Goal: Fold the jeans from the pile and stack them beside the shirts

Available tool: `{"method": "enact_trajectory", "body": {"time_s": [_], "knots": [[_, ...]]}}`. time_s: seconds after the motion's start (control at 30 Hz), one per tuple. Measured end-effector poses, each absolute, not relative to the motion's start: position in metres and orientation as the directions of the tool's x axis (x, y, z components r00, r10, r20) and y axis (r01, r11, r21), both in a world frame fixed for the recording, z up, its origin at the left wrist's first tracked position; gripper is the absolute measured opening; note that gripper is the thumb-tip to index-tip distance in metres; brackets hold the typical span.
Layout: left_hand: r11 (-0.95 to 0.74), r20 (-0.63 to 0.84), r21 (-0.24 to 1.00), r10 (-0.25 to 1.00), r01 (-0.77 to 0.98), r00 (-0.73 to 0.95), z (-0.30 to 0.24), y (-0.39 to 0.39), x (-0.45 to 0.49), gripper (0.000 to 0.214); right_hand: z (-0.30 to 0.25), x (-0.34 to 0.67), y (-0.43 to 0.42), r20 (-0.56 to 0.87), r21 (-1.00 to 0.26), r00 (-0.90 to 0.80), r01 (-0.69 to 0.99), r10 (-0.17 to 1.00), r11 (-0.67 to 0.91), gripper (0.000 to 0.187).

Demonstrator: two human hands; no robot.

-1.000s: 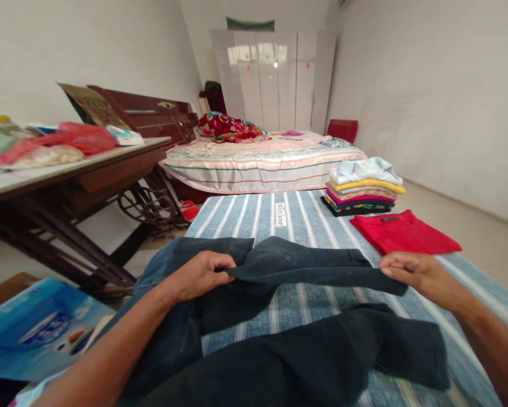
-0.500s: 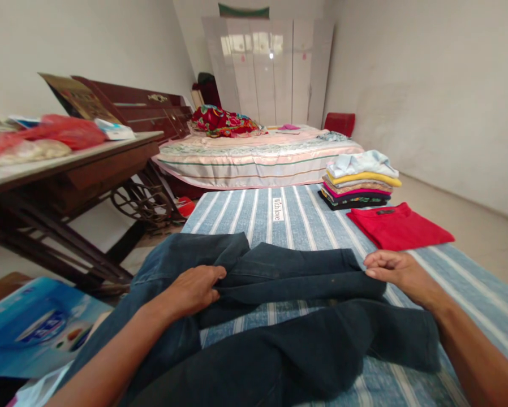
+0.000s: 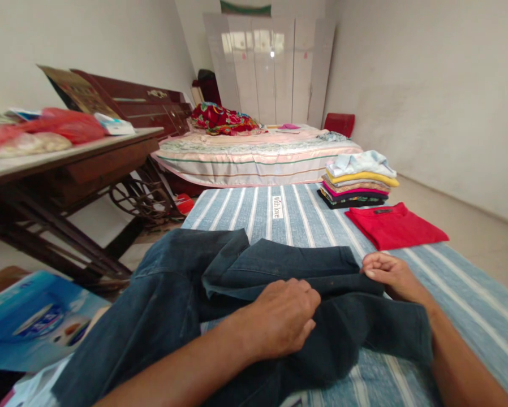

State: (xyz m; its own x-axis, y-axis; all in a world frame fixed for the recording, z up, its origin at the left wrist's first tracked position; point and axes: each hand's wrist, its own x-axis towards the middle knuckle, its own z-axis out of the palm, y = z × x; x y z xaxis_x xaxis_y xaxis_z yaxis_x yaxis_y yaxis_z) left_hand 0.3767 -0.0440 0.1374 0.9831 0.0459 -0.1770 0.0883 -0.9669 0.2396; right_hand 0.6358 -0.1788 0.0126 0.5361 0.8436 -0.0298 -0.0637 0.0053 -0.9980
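Observation:
A pair of dark blue jeans [image 3: 169,288] lies spread on a blue-and-white striped mattress [image 3: 288,209] right in front of me. One leg is laid across over the other. My left hand [image 3: 282,319] rests in the middle of the jeans with its fingers curled into the cloth of the near leg. At the right end of the far leg, my right hand [image 3: 387,274] pinches its hem. A folded red shirt [image 3: 396,226] lies just beyond my right hand.
A stack of folded clothes [image 3: 358,181] sits at the mattress's far right. A bed [image 3: 254,155] with bright bedding stands behind, before a white wardrobe [image 3: 271,70]. A wooden table [image 3: 63,164] with bags is at the left, a blue carton [image 3: 29,319] near me.
My left hand has let go of the far leg's left end and moved right to the middle of the jeans. The lifted leg has come down flat; my right hand drew in slightly.

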Motion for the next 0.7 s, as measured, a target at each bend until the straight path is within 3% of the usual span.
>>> {"method": "enact_trajectory", "body": {"time_s": [0.13,0.27,0.43,0.57,0.7], "knots": [[-0.978,-0.104,0.205,0.022,0.043,0.994,0.129,-0.069,0.418,0.024,0.007,0.633,-0.174,-0.040,-0.994,0.574,-0.103,0.818,0.024,0.037],[-0.964,-0.102,0.259,0.034,0.060,0.994,0.121,-0.091,0.458,0.036,0.005,0.630,-0.171,-0.042,-0.992,0.572,-0.125,0.819,0.036,0.038],[-0.939,-0.192,0.327,0.044,0.106,0.980,0.109,-0.098,0.475,0.027,0.002,0.629,-0.173,-0.070,-0.981,0.542,-0.188,0.837,0.040,0.036],[-0.886,-0.189,0.418,0.129,0.199,0.974,0.102,-0.083,0.462,0.024,0.001,0.630,-0.175,-0.102,-0.970,0.511,-0.242,0.853,0.029,0.036],[-0.880,-0.231,0.383,0.204,0.282,0.951,0.096,-0.071,0.444,0.022,0.004,0.626,-0.173,-0.120,-0.952,0.501,-0.303,0.857,0.043,0.031]]}}
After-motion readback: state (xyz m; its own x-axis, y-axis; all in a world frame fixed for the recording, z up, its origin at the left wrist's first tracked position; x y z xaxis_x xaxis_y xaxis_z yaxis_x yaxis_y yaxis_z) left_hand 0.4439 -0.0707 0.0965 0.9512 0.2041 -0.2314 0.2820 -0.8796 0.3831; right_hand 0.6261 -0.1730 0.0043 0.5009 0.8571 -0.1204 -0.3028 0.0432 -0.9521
